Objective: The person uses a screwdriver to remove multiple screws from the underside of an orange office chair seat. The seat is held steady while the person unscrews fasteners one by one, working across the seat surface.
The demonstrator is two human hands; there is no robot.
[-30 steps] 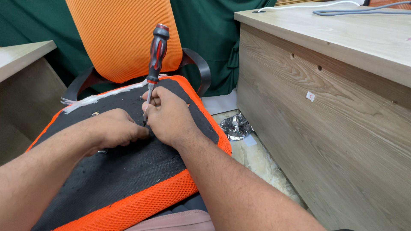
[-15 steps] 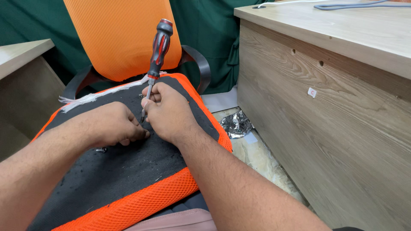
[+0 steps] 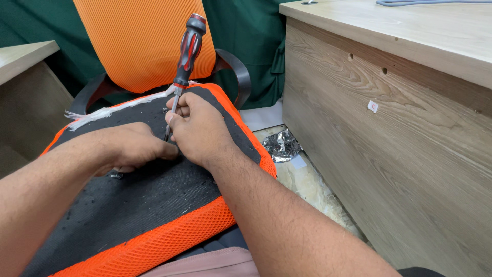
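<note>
Pinching the thin metal shaft of a red-and-black-handled screwdriver [image 3: 185, 56], the right hand [image 3: 197, 128] holds it nearly upright, tip down on the black underside of an orange mesh chair seat [image 3: 154, 190]. Just beside it, the left hand [image 3: 130, 149] rests there, fingers [image 3: 165, 150] curled together near the tip.

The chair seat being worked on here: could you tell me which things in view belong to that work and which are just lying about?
In use:
- screwdriver, shaft pinched by right hand
- left hand, resting beside the tip
- black seat underside with orange mesh edge

Lying about:
- crumpled foil on the floor
- wooden desk at right
- green curtain behind
</note>
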